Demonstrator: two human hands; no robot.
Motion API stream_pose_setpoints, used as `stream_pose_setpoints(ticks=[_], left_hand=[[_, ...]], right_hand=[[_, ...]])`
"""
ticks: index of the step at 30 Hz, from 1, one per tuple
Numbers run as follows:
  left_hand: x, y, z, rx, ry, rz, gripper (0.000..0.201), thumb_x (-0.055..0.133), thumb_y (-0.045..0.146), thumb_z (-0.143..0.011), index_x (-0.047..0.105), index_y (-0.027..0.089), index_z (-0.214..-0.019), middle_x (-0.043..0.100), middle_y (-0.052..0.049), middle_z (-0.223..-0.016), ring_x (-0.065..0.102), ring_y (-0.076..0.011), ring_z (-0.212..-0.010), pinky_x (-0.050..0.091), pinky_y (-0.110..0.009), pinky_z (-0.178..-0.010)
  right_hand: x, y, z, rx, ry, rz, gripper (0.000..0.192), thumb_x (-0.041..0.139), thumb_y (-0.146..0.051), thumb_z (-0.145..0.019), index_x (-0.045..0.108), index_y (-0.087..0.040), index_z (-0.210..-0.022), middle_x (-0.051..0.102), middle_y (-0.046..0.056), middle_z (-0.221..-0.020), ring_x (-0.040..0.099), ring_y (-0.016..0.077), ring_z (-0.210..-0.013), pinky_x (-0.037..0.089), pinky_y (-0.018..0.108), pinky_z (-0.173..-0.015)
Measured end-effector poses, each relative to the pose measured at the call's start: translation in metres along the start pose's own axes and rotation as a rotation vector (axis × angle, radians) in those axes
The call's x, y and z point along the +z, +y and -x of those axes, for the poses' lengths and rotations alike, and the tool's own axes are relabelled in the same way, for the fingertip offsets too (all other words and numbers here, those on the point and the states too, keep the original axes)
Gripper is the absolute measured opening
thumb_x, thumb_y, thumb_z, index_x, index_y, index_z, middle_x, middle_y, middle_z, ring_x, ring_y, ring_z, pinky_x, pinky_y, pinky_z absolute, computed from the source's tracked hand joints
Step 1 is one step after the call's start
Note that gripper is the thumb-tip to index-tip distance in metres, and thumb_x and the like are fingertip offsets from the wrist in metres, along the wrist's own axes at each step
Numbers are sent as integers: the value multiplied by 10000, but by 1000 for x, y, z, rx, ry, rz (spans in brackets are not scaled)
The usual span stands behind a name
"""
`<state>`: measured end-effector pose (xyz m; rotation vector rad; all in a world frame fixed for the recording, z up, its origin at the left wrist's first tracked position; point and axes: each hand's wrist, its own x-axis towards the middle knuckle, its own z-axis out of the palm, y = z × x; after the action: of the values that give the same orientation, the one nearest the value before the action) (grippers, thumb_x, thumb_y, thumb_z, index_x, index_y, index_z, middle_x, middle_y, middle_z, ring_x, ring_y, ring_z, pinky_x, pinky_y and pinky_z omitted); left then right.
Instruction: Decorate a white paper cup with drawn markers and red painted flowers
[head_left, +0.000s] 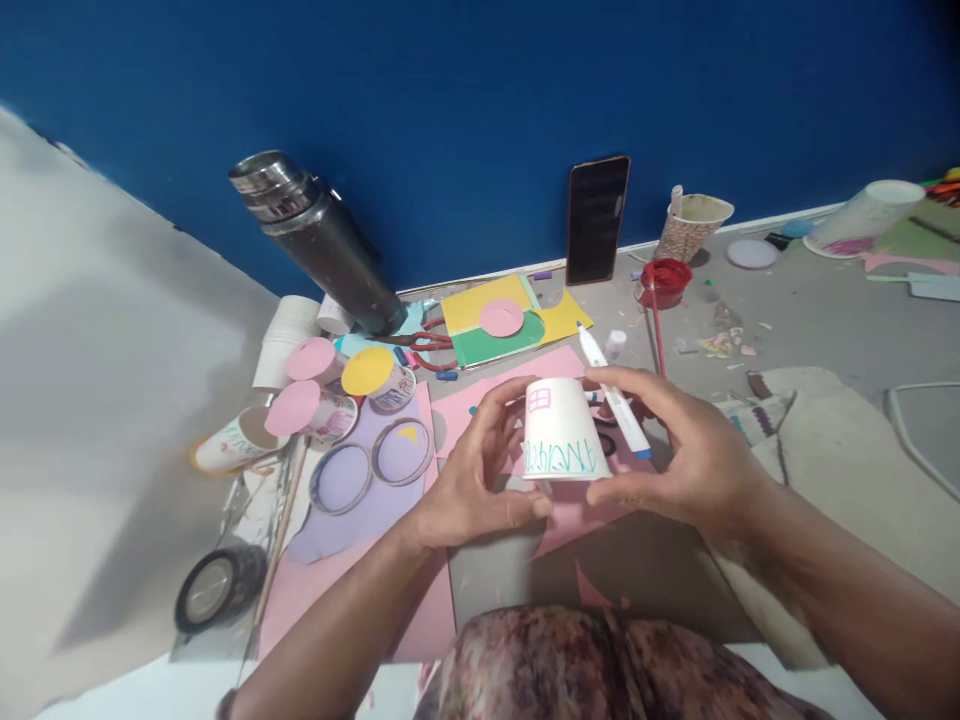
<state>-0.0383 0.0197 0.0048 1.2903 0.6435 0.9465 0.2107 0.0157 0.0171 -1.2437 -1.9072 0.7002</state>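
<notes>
Between my two hands, above the table, is a white paper cup (564, 428) turned mouth down. A pink window and green-blue strokes are drawn on its side. My left hand (480, 478) grips the cup from the left, thumb near the rim. My right hand (675, 445) steadies it from the right, and a white marker (613, 395) with a blue tip rests between its fingers. Beneath the cup lies pink paper (577, 510). The marker's tip is uncapped and points up and away from me.
At left are decorated cups with pink and yellow discs (367, 372), tape rings (341, 478) and black tape (217, 588). A steel flask (322, 240), scissors (427, 342) and a phone (598, 220) stand or lie near the wall. Right are a red pot (664, 285) and beige cloth (840, 470).
</notes>
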Motion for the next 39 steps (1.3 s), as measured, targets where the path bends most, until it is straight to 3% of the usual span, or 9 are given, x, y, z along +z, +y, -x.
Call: stream_pose_setpoints(ticks=[3,7,9,11,14,18,22,39], left_hand=[[-7,4,1,25,2,-172,928,968,358,-735,522,344,-1548,485,-108,-1606,495,-380,-1481,466,-498,-1202],[-9,8,1,15,27,-287,839,960,281,-720,590,328,-1471,559,-100,-1482,571,-350,-1382,522,-475,-1144],[-9,8,-1,25,79,-298,816,950,221,-693,595,310,-1422,577,-97,-1456,581,-340,-1372,518,-475,-1157],[-9,6,-3,42,123,-311,808,912,158,-676,578,297,-1399,575,-98,-1465,586,-334,-1371,509,-483,-1172],[-10,2,-3,57,156,-371,804,852,116,-675,552,288,-1400,568,-104,-1479,588,-327,-1369,508,-492,-1174],[-10,2,-2,61,159,-447,805,856,136,-686,538,296,-1408,556,-107,-1486,570,-327,-1386,521,-493,-1159],[-8,5,-2,56,161,-485,790,837,128,-691,533,288,-1403,555,-118,-1480,571,-333,-1382,529,-504,-1145],[-1,6,-2,39,200,-489,736,846,172,-714,534,272,-1373,576,-114,-1438,594,-315,-1331,533,-482,-1114]], right_hand=[[1,2,-1,-32,-42,40,906,938,-664,-662,643,-314,-1445,768,110,-1310,757,366,-1129,646,492,-913],[-2,-1,0,-101,-28,26,993,967,-641,-636,607,-284,-1489,754,134,-1338,752,368,-1148,662,469,-870],[-5,-5,3,-159,66,-44,821,952,-517,-732,645,-284,-1457,785,112,-1220,775,315,-1033,659,415,-788],[-8,-9,7,-244,186,-155,513,834,-269,-885,709,-296,-1382,792,55,-974,754,236,-821,622,369,-686],[-10,-11,13,-372,255,-256,364,708,-103,-914,794,-273,-1223,767,37,-843,694,222,-731,566,405,-653],[-8,-13,13,-397,217,-265,310,725,-63,-873,795,-234,-1122,768,39,-838,708,232,-753,566,432,-672],[-5,-17,9,-411,144,-251,239,706,-25,-872,740,-214,-1015,740,11,-796,676,181,-697,550,383,-645],[-5,-16,9,-389,119,-222,230,688,-52,-893,717,-233,-1031,711,1,-806,662,184,-712,530,355,-634]])
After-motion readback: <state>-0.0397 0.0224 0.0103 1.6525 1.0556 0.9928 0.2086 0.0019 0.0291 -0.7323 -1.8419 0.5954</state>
